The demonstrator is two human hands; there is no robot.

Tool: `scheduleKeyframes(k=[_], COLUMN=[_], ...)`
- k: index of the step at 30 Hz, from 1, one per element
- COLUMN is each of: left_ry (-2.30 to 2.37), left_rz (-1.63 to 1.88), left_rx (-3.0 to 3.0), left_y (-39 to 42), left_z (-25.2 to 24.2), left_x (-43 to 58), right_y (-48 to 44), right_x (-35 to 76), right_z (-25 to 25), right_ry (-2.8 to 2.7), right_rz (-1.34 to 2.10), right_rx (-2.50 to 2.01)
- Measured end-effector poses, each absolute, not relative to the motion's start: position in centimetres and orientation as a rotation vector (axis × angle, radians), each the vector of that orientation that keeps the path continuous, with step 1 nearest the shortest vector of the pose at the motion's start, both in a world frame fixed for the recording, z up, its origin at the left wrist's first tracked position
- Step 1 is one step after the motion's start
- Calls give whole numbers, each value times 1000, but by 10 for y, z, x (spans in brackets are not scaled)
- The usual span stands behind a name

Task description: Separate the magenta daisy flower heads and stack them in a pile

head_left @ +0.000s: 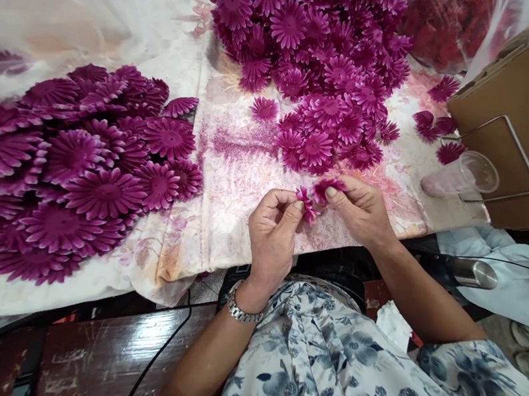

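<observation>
My left hand pinches a small purple flower piece between thumb and fingers. Close beside it, my right hand pinches another purple flower piece, also by thumb and fingers. Both hands are just above the table's front part, with the two pieces nearly touching. Beyond them lies a tall heap of small purple fabric flowers. To the left spreads a pile of larger purple flowers. One loose flower sits apart from the tall heap.
A patterned cloth with purple dust covers the table. On the right are a cardboard box, a metal wire stand, a tipped clear plastic cup and a clear bag of red pieces. A steel flask is below the edge.
</observation>
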State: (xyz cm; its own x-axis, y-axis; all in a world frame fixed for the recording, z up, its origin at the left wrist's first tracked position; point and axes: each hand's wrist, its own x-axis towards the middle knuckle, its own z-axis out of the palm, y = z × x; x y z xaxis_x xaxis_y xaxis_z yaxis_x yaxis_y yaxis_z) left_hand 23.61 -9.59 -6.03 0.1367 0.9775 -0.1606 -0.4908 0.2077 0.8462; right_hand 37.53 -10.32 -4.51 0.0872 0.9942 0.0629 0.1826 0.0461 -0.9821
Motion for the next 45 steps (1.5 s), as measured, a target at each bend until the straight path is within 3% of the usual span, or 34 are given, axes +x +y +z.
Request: scheduleKeyframes(k=[12, 16, 22, 32, 45], left_ry=[929, 946, 727, 834, 966], left_rz=[1328, 1371, 1007, 1145, 1377], left_rx=[739, 931, 993, 1283, 834], left_y=[-90, -86, -87, -90, -82], left_z=[-51, -49, -48, -49, -57], left_x=[223, 221, 222, 222, 221], right_y=[-103, -104, -103, -102, -104], right_x=[378, 376, 374, 375, 384], right_z=[-43, -43, -42, -39, -47], right_ry=[-1365, -1403, -1392, -1350, -1194], right_rz=[800, 890, 1133, 1437, 1052], right_rx=[-1494, -1457, -1322, -1135, -1203])
